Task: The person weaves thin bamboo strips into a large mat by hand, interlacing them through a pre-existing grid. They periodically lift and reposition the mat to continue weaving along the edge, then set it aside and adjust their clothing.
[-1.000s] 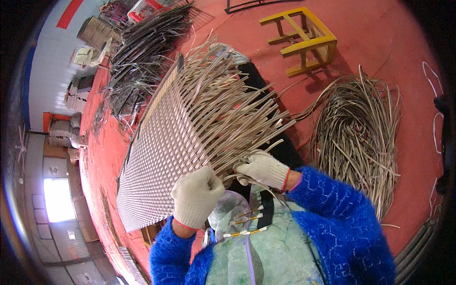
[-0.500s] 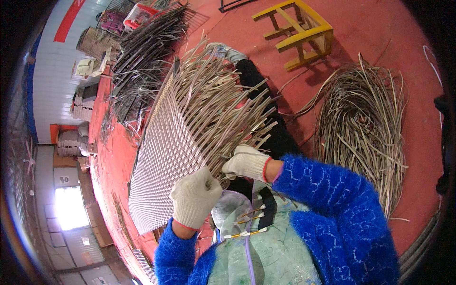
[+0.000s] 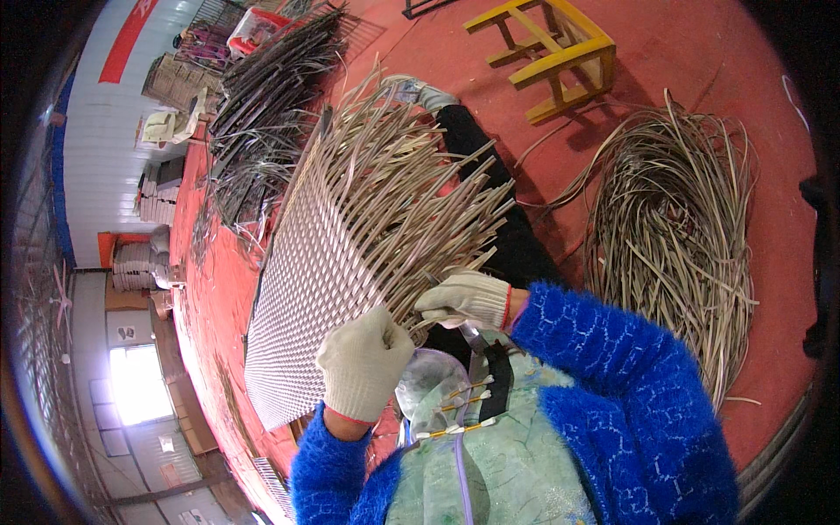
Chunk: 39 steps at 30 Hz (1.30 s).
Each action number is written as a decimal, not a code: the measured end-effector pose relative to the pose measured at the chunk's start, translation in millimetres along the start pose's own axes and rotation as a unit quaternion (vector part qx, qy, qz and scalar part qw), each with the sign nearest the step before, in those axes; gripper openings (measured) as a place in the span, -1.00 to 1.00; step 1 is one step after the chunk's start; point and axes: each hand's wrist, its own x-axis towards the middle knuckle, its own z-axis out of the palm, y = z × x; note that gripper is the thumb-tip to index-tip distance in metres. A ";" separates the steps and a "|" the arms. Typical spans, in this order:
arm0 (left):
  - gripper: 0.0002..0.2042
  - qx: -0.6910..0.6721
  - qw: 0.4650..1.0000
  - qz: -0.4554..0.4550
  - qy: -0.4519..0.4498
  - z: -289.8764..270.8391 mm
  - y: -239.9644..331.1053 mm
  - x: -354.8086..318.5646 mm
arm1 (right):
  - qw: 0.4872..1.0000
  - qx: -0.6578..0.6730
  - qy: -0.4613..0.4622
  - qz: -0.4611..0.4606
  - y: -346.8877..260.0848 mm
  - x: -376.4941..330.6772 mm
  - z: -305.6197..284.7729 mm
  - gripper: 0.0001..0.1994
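Head view: the left hand (image 3: 363, 363) is curling into a fist at the near edge of the woven panel (image 3: 306, 289) slanting leftward, its grip hidden. The right hand (image 3: 465, 299), apparently pinching loose strands (image 3: 424, 210), is now sitting nearer it, working closer to the weave.

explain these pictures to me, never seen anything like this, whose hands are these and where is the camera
There is no machine here: each grip is a person's own gloved hand. The view comes from a wide fisheye camera worn on the head, looking down, so straight edges bend. The left grip is closed at the edge of a woven panel; anything inside it is hidden. The right grip appears to pinch some loose strips at that panel's edge. On the red floor are a coiled heap of strips and a yellow stool.
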 end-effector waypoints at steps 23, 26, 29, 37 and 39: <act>-0.80 0.102 0.978 0.174 -0.045 16.4 -6.0 15.3 | 0.940 -0.258 0.107 0.195 -41.6 -4.4 12.3 -0.68; -0.82 0.092 0.977 0.193 -0.018 17.3 -6.7 14.4 | 0.955 -0.171 0.079 0.230 -43.7 -3.4 8.1 -0.65; -0.86 0.016 0.983 0.183 0.009 12.4 -14.4 12.7 | 0.956 -0.165 0.027 0.241 -44.0 -6.7 0.5 -0.67; -0.87 -0.152 0.980 0.122 0.036 20.0 -28.8 -9.8 | 0.899 -0.358 -0.007 0.251 -56.5 -53.5 -36.6 -0.77; -0.84 -0.164 0.979 0.116 0.032 23.5 -30.7 -14.1 | 0.860 -0.436 0.037 0.264 -62.8 -66.2 -45.7 -0.81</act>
